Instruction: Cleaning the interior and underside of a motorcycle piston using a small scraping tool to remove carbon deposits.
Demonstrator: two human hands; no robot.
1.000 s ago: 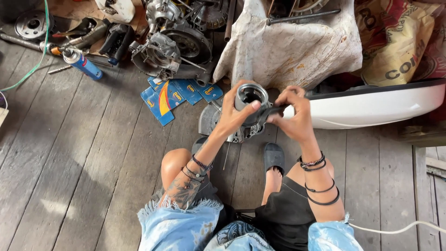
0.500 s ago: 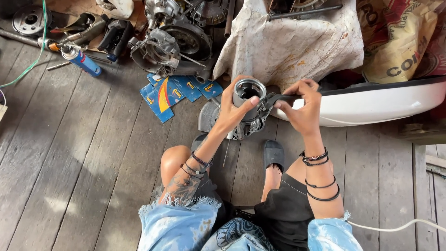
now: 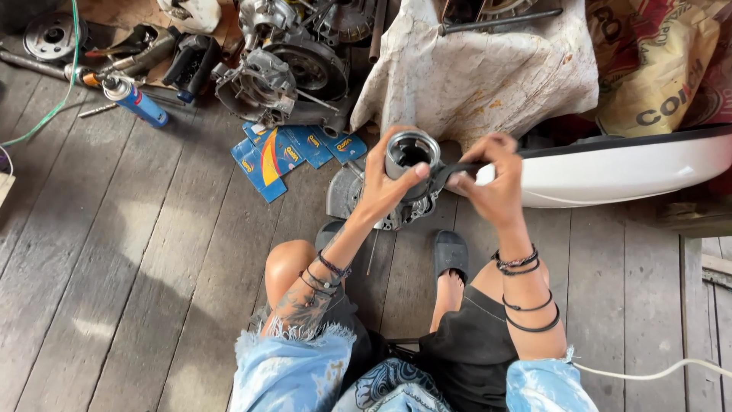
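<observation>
I sit on a wooden plank floor with a grey metal engine cylinder (image 3: 410, 150) raised in front of me. My left hand (image 3: 385, 185) grips the cylinder from the left side, thumb up on its rim. My right hand (image 3: 489, 181) pinches a thin black strip (image 3: 450, 172) that runs from the cylinder's right side. Below the cylinder lies a grey engine case part (image 3: 348, 197) on the floor. My feet in dark slippers (image 3: 451, 252) rest just under it.
A dismantled engine block (image 3: 284, 76) sits at the back, with blue flat packets (image 3: 284, 152) before it. A blue spray can (image 3: 136, 100) and tools lie at the back left. A stained cloth (image 3: 488, 69), a printed sack (image 3: 656, 69) and a white curved panel (image 3: 633, 172) fill the right.
Both hands and the cylinder have kept their grip and sit slightly higher in view. The right hand has shifted a little along the black strip.
</observation>
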